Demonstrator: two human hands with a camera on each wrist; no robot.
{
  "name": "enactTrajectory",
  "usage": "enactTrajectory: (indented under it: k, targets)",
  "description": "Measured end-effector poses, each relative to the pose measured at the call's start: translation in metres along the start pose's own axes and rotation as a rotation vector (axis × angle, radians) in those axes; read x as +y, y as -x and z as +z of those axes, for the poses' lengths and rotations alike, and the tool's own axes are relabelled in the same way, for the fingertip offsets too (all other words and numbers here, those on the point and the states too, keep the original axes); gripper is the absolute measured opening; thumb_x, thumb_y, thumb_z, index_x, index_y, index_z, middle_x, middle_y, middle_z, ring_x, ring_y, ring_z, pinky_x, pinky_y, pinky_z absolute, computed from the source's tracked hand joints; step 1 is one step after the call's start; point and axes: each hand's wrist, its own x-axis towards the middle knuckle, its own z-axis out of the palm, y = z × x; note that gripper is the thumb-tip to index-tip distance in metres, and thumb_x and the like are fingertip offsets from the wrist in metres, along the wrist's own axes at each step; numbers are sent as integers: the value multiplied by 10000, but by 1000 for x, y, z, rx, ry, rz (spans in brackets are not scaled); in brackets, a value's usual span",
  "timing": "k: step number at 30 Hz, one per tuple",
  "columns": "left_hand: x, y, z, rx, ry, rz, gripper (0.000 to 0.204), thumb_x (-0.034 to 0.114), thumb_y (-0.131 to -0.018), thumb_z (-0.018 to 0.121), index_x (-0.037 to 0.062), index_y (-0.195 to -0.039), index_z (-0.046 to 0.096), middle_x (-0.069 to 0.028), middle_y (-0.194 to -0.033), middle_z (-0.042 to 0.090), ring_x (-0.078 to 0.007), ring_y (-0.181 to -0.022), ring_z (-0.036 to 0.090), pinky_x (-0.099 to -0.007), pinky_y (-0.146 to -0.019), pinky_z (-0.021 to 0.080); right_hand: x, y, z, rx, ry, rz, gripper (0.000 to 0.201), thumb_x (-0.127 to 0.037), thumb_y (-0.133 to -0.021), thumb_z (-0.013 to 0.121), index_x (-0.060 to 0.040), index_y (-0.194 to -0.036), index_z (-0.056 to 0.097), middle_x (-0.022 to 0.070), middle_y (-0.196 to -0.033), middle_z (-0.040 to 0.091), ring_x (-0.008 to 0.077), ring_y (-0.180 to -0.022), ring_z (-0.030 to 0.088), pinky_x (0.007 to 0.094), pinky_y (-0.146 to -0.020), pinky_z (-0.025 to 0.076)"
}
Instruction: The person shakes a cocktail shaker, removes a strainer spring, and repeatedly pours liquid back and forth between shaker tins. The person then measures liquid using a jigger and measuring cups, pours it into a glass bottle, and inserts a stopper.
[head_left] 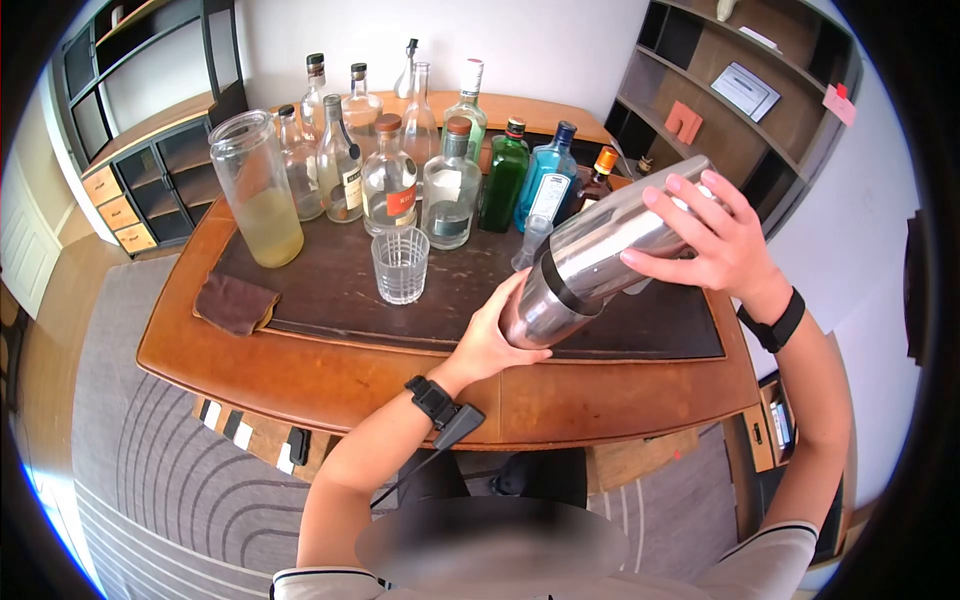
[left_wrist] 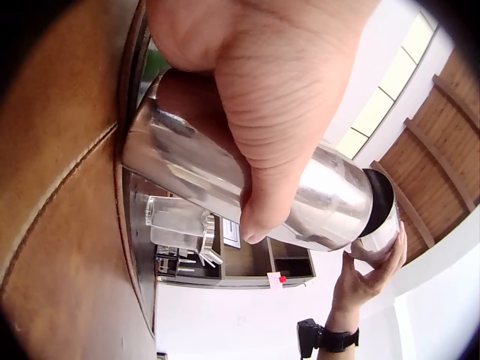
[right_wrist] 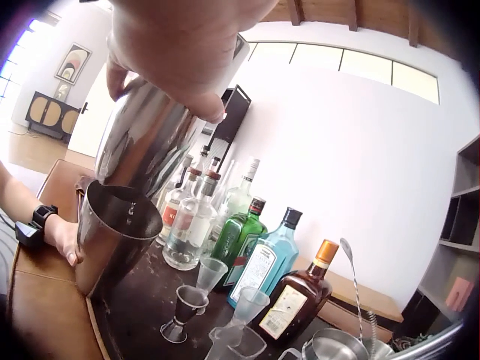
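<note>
My left hand (head_left: 487,340) grips the lower metal shaker tin (head_left: 545,315) around its base, thumb along the side in the left wrist view. My right hand (head_left: 715,235) holds the upper shaker tin (head_left: 615,235), fingers spread over its far end. Both tins are tilted above the table's front right part. In the right wrist view, the upper tin (right_wrist: 139,146) points down at the mouth of the lower tin (right_wrist: 112,251), whose dark inside shows with a few drops. A ribbed glass tumbler (head_left: 400,265) stands to the left of the hands.
Several bottles (head_left: 450,195) line the table's back. A tall jar of cloudy yellowish liquid (head_left: 268,225) and a folded brown cloth (head_left: 236,303) are at left. A metal jigger (right_wrist: 184,307), small clear cups (right_wrist: 247,306) and a metal strainer (right_wrist: 337,346) are at right.
</note>
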Motion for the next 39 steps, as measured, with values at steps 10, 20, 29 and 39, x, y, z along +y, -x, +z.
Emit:
enactTrajectory:
  k: [10,20,29,39]
  targets:
    - [2,0,0,4,-4,-11,1110,89,-627,943,58,-1547,323,-143,-1475,500,-231,-1376,464,-357,-1164,341,-13,-5,1,-72,-33,35,568,-155,-813,706,-465,-1279,612,3,-1356,608,205,-1185,589,406,-1083,445]
    - [1,-1,1,-32,-40,-5,1096,105,-623,945,65,-1542,349,-144,-1475,505,-231,-1371,475,-365,-1157,358,-20,18,1,-164,-129,43,574,-127,-800,703,-454,-1265,628,30,-1332,605,227,-1162,599,420,-1040,483]
    - [3,0,-1,-5,-37,-12,1098,114,-622,950,54,-1541,350,-140,-1489,488,-223,-1376,467,-355,-1156,355,-17,8,4,-144,-124,119,511,-132,-775,697,-419,-1197,688,49,-1294,614,244,-1157,599,438,-1020,487]
    - [8,0,-2,-7,-36,-15,1077,85,-635,940,45,-1537,353,-135,-1482,493,-215,-1367,470,-350,-1155,356,-5,29,2,-159,-104,204,495,-121,-733,737,-373,-1158,701,70,-1311,609,274,-1200,582,552,-1024,446]
